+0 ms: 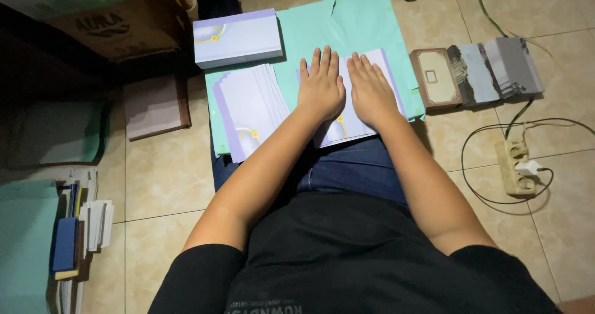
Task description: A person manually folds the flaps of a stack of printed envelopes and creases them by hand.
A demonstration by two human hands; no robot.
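Lavender card (362,125) lies on the green sheet (365,29), pressed under the flat, open left hand (321,88) and right hand (370,90).

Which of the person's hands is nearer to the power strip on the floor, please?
The right. The right hand lies flat on the pale card, on the side towards the power strip; the left hand presses beside it, farther off.

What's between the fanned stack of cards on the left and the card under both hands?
Head view: only a bare strip of the teal sheet separates the fanned stack from the pressed card.
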